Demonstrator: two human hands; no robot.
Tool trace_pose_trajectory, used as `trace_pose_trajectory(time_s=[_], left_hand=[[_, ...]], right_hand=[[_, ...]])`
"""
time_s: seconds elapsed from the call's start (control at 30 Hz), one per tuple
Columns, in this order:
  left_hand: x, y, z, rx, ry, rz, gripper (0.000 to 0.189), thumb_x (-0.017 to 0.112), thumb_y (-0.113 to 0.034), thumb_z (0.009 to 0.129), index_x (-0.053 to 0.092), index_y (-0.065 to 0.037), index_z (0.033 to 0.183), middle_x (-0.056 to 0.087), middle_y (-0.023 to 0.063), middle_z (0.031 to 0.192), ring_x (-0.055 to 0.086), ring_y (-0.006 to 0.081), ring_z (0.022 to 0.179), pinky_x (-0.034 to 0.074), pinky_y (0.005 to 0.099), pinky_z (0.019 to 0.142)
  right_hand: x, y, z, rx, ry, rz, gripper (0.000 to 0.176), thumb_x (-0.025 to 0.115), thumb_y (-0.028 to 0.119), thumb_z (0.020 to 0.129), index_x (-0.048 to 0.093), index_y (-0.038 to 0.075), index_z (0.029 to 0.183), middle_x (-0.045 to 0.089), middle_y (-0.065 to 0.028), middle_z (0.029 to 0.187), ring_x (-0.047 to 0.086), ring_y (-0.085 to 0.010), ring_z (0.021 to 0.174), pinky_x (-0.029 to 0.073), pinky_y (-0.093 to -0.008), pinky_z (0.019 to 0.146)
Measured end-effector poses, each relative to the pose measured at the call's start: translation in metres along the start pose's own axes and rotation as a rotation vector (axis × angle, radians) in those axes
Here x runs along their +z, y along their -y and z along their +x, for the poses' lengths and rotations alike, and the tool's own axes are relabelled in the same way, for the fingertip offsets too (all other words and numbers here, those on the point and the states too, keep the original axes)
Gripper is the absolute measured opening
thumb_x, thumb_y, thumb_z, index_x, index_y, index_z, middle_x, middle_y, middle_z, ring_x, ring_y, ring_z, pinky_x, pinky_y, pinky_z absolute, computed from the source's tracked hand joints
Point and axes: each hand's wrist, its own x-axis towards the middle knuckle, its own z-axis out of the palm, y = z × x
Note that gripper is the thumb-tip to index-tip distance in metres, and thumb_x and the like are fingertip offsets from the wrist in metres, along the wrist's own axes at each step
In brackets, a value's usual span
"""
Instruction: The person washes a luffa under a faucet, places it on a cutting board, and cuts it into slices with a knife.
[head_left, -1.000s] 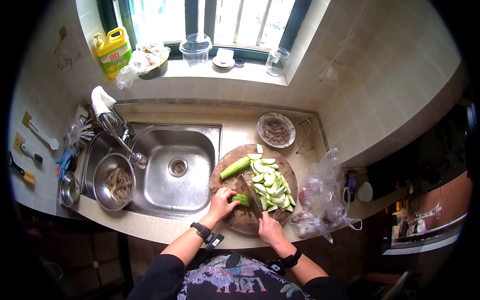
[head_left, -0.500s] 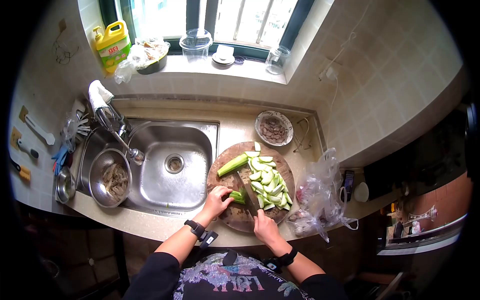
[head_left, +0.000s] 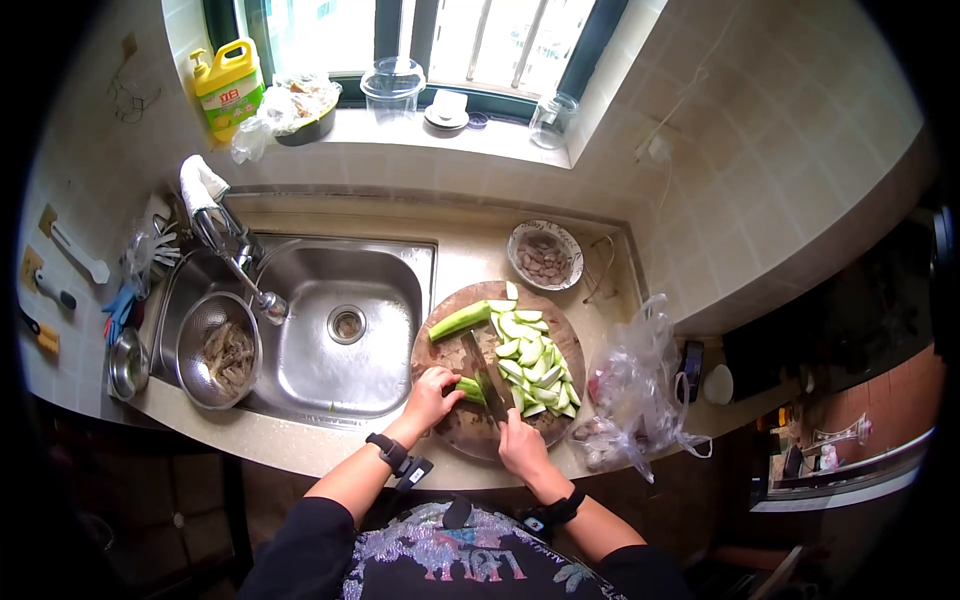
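Observation:
My left hand [head_left: 432, 396] is closed on a short piece of green gourd [head_left: 467, 388], pressed to the round wooden cutting board [head_left: 470, 440]. In my right hand [head_left: 522, 445] is the handle of a kitchen knife [head_left: 487, 375]. Its dark blade points away from me, right at the end of the held piece. To the right of the blade lies a heap of pale, green-skinned gourd slices [head_left: 535, 358]. A longer uncut length of gourd [head_left: 459, 321] rests at the far left of the board.
Left of the board is a steel sink [head_left: 345, 370], with a colander [head_left: 190, 355] of shrimp-like food beside its basin. Behind the board stands a patterned bowl [head_left: 545, 255] of pinkish-grey pieces. Clear plastic bags [head_left: 635, 390] crowd the right side, near a phone [head_left: 691, 365].
The knife has shifted slightly left, and its blade now sits against the gourd piece. My left hand stays on the piece. The view has moved a little.

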Motion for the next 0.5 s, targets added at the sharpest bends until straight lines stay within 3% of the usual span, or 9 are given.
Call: trace_pose_trajectory(time_s=[0.17, 0.33, 0.5], left_hand=[[-0.001, 0.000, 0.002, 0.021, -0.002, 0.022, 0.026, 0.074, -0.012, 0.066, 0.064, 0.001, 0.086, 0.061, 0.0129, 0.085, 0.059, 0.0286, 0.083, 0.049, 0.0339, 0.073], [0.001, 0.001, 0.001, 0.041, -0.023, 0.006, 0.024, 0.072, -0.011, 0.066, 0.063, 0.001, 0.085, 0.060, 0.0124, 0.085, 0.057, 0.0298, 0.086, 0.046, 0.0359, 0.077], [-0.001, 0.002, 0.000, 0.033, -0.025, -0.032, 0.024, 0.072, -0.010, 0.066, 0.063, 0.000, 0.086, 0.062, 0.0129, 0.085, 0.058, 0.0292, 0.085, 0.047, 0.0352, 0.077]], right_hand=[[0.002, 0.002, -0.002, 0.011, 0.064, -0.053, 0.018, 0.046, 0.015, 0.088, 0.039, 0.000, 0.094, 0.058, -0.0260, 0.067, 0.058, -0.0449, 0.065, 0.046, -0.0531, 0.058], [0.007, 0.006, 0.011, 0.037, 0.121, -0.188, 0.017, 0.045, 0.017, 0.088, 0.040, 0.001, 0.093, 0.060, -0.0243, 0.067, 0.061, -0.0424, 0.065, 0.049, -0.0510, 0.057], [0.001, 0.003, -0.002, 0.019, 0.042, -0.027, 0.017, 0.046, 0.016, 0.088, 0.039, 0.000, 0.092, 0.057, -0.0275, 0.068, 0.056, -0.0463, 0.064, 0.045, -0.0538, 0.057]])
